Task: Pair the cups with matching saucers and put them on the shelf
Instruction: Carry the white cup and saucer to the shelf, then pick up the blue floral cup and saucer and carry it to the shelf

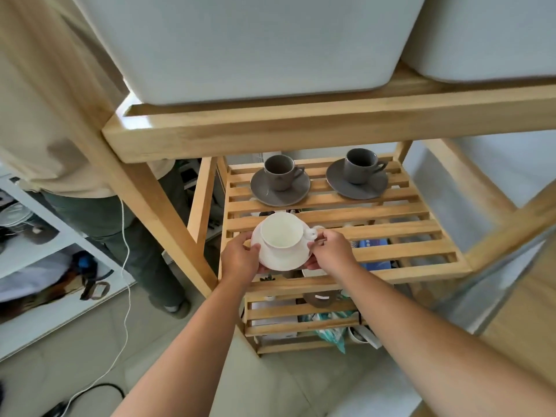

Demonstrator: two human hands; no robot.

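A white cup [281, 231] stands upright on a white saucer [285, 258], held over the front left of the slatted wooden shelf [391, 233]. My left hand [239, 257] grips the saucer's left rim. My right hand [332, 249] grips its right rim, close to the cup's handle. Whether the saucer touches the slats is hidden. At the back of the same shelf sit two grey pairs: a grey cup [279, 172] on a grey saucer [263, 192] on the left, and a second grey cup [361, 165] on its grey saucer [368, 189] on the right.
Two large white bins [240, 40] sit on the upper shelf beam [301, 130] overhead. A lower slatted shelf [276, 313] holds assorted items. Another person [99, 206] stands at the left beside a white cable [126, 281]. The shelf's right half has bare slats.
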